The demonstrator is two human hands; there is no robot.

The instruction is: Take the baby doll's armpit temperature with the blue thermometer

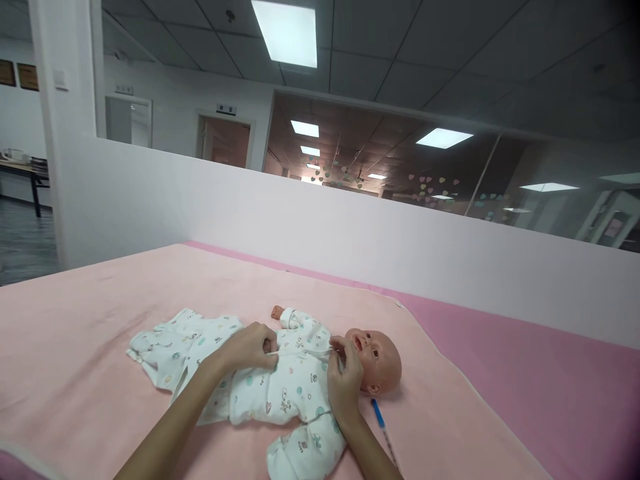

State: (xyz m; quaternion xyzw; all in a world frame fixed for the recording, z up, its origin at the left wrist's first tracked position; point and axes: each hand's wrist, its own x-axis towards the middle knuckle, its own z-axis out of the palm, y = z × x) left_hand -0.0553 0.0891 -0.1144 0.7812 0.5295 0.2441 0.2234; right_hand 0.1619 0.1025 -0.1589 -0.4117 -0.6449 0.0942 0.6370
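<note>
Bed: wide surface under a pale pink fleece blanket (90,347), darker pink sheet (540,387) showing on the right; white partition wall (350,233) just behind it.
Doll: lifelike baby doll with a bald vinyl head (377,360), lying on its back across the blanket, head to the right, one bare fist (277,311) sticking out of the far sleeve.
Garment: white cotton romper with small pastel prints (280,387), on the doll – arms in the sleeves, legs of the suit lying flat and loose to the left, front seam running along the chest.
Left hand: left hand (250,347) curled on the romper front at the belly, fingers pinching the fabric edge there – closed on cloth.
Right hand: right hand (345,380) at the collar just under the doll's chin, fingertips pinched on the neckline, gripping cloth.
Pen-like item: thin blue-and-white stick (383,427) on the blanket just beside the doll's head, untouched; cannot tell what it is.
Step in hand: looks like closing the romper front, both edges held taut between the hands.
Next move calls for: probably lining up the two edges and pressing fasteners shut one by one – fasteners themselves too small to see.
</note>
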